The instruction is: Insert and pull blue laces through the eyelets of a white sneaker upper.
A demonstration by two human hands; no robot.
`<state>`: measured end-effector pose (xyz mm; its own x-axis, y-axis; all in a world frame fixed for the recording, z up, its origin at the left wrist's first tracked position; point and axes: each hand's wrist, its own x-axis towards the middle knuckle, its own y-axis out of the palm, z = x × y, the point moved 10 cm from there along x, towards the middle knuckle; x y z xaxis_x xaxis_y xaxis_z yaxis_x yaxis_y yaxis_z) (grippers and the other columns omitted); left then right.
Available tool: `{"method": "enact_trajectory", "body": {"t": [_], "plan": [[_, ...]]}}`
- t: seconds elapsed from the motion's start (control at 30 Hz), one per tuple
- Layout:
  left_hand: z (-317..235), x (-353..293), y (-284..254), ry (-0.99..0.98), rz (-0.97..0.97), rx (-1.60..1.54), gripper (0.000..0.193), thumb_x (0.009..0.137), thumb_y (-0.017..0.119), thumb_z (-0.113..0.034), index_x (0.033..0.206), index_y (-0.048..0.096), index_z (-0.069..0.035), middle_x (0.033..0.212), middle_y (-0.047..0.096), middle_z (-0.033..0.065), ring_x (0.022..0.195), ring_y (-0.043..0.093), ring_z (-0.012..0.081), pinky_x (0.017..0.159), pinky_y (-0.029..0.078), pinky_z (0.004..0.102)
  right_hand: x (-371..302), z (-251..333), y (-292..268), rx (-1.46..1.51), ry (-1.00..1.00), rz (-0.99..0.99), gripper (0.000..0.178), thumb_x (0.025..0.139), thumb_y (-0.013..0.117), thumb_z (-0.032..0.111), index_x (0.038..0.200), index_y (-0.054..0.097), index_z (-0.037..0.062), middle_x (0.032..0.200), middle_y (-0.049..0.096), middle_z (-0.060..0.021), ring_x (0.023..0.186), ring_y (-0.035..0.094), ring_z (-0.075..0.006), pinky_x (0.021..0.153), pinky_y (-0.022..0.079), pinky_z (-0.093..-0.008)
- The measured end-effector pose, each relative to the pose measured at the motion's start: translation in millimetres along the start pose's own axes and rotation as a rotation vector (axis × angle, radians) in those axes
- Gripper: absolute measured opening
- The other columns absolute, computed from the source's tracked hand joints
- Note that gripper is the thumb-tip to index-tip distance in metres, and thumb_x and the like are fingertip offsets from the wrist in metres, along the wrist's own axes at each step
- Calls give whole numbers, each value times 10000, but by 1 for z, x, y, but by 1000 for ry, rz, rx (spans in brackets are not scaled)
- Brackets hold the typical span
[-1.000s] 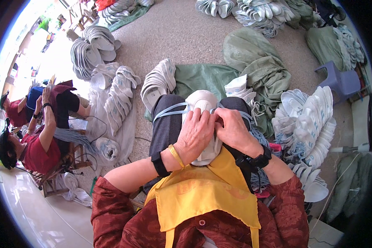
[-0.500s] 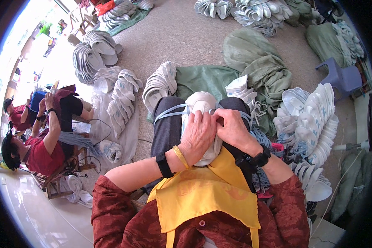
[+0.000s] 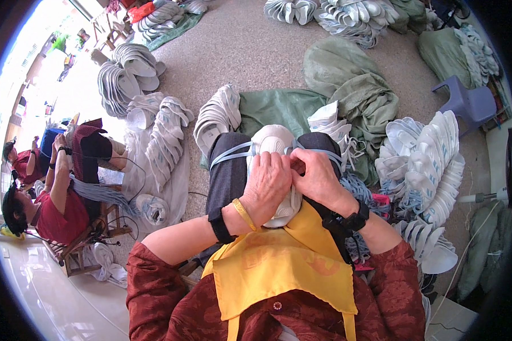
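A white shoe upper (image 3: 274,136) lies across my lap between my thighs, its rounded toe pointing away from me. A light blue shoelace (image 3: 231,153) runs from it over both thighs. My left hand (image 3: 267,184) is closed on the upper, fingers bent over its lacing area. Beside it, my right hand (image 3: 317,179) pinches at the same spot with thumb and forefinger, where the shoelace comes out to the right. The fingertips of both hands nearly meet and hide the eyelets there.
Stacked white uppers stand ahead left (image 3: 218,113) and right (image 3: 424,165). A green cloth (image 3: 281,108) and green sacks (image 3: 347,74) lie ahead. Blue laces (image 3: 355,190) hang by my right thigh. A purple stool (image 3: 466,105) stands far right; two seated co-workers (image 3: 62,210) are at left.
My hands stay together at the upper, with only slight finger movement. The view has shifted slightly. At left, the nearer co-worker's raised arms have come down a little.
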<state>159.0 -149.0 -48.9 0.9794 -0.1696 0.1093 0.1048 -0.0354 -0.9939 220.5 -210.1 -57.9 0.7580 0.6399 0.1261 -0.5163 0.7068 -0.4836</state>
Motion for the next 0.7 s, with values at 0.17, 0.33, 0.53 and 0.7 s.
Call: {"method": "enact_trajectory", "body": {"t": [0.17,0.33,0.53,0.7], "plan": [[-5,2,-1,20,17,41,313,786,669,-56,1076,577,15,1009,569,154,996,561,298,875,450,409,0,-5,1,14,22,16,157,858,758,78,899,691,-58,795,738,-197,740,763,-293,690,594,-360],[0,3,-1,3,-36,17,325,774,679,-53,1072,570,22,1005,573,161,994,568,305,876,449,415,-1,-3,1,37,34,11,156,862,763,76,888,689,-58,784,741,-181,734,766,-274,692,596,-346],[19,-20,-24,79,88,32,253,818,619,-72,1054,567,3,981,589,142,972,571,290,853,452,410,-7,-7,-1,88,53,4,152,863,768,72,881,667,-41,797,735,-161,745,764,-250,680,590,-322],[53,-73,-68,16,90,-211,220,801,607,0,993,499,6,941,539,169,917,549,350,829,447,440,-8,3,2,-17,7,21,173,854,769,80,938,647,-9,877,698,-138,771,717,-291,708,580,-369]]}}
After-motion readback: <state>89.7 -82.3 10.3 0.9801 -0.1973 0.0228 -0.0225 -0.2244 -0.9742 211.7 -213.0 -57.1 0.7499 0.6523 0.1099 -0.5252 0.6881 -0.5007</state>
